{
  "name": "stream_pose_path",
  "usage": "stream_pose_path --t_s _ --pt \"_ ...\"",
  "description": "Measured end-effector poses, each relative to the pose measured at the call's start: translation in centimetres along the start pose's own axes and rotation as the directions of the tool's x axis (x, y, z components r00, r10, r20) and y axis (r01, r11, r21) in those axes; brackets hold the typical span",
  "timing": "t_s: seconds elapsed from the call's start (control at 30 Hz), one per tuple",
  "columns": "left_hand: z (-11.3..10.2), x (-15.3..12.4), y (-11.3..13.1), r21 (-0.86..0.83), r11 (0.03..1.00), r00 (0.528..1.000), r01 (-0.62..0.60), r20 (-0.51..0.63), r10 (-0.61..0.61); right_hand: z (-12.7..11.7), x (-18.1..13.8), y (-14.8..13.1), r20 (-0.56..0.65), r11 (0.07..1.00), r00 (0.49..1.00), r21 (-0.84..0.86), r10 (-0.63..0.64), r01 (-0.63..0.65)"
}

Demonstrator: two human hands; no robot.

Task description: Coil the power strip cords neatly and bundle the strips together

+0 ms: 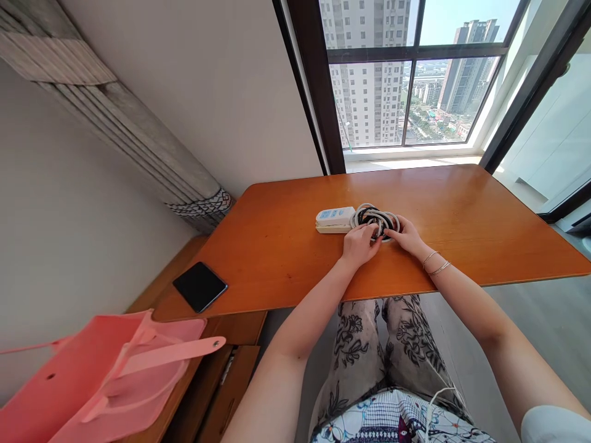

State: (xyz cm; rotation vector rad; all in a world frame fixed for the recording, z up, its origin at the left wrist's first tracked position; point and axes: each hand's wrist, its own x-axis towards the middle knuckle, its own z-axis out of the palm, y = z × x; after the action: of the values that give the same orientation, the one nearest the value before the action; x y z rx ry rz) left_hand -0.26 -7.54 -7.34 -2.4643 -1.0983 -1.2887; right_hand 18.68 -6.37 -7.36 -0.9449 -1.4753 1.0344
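Note:
A coiled bundle of white and black cables (368, 213) lies on the wooden table in front of me. My left hand (361, 244) grips the near side of the bundle with its fingers curled in. From the right, my right hand (405, 235) pinches the bundle's right side, thumb and fingertips against the cables. Touching the coil on its left is a white power strip (335, 218) with pale blue markings on top. Exactly which strands each hand holds is partly hidden by the fingers.
A black tablet (200, 287) lies flat near the table's left end. The orange-brown table (286, 246) stretches toward the window (410, 74). At the lower left sits an open pink bag (101, 375) with a strap, above a wooden drawer unit (231, 394). A gathered curtain (152, 147) hangs left.

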Motion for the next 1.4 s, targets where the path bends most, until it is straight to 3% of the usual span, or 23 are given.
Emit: stream_pose_path --t_s 0.27,0.47,0.6,0.67,0.73,0.83,0.93,1.13,1.4 --pt "-0.1 0.2 0.3 -0.022 0.996 0.988 -0.083 0.131 0.085 -0.2 -0.2 -0.2 -0.088 0.970 0.994 -0.236 -0.072 0.049" --pt "0.4 0.3 0.4 0.045 0.993 0.977 -0.110 0.190 0.099 -0.4 -0.3 -0.5 -0.087 0.979 0.995 -0.200 -0.058 0.040" --pt "0.0 0.3 0.5 -0.020 0.992 0.977 -0.123 0.176 0.124 -0.3 -0.1 -0.5 -0.096 0.975 0.994 -0.220 -0.059 0.037" --pt "-0.5 0.2 0.3 -0.023 0.997 0.991 -0.077 0.109 0.079 -0.3 -0.1 -0.4 -0.116 0.963 0.990 -0.265 -0.075 0.041" --pt "-0.9 0.2 -0.3 0.027 0.998 0.999 0.049 -0.017 -0.048 -0.4 -0.2 -0.5 -0.139 0.950 0.987 -0.310 -0.083 0.036" --pt "-1.0 0.2 -1.7 0.089 0.956 0.949 0.278 -0.180 -0.259 -0.5 -0.4 -0.7 -0.156 0.920 0.984 -0.391 -0.083 0.016" --pt "-0.7 0.1 -2.6 0.088 0.918 0.913 0.388 -0.175 -0.369 -0.5 -0.6 -1.1 -0.148 0.877 0.982 -0.479 -0.117 0.032" --pt "-0.5 0.2 -2.3 0.045 0.931 0.925 0.363 -0.135 -0.355 -0.4 -1.0 -1.8 -0.013 0.868 0.993 -0.487 -0.121 0.100" --pt "-0.5 0.2 -2.5 -0.016 0.951 0.943 0.310 -0.120 -0.309 -0.2 -1.1 -2.0 -0.009 0.928 0.998 -0.367 -0.069 0.061"
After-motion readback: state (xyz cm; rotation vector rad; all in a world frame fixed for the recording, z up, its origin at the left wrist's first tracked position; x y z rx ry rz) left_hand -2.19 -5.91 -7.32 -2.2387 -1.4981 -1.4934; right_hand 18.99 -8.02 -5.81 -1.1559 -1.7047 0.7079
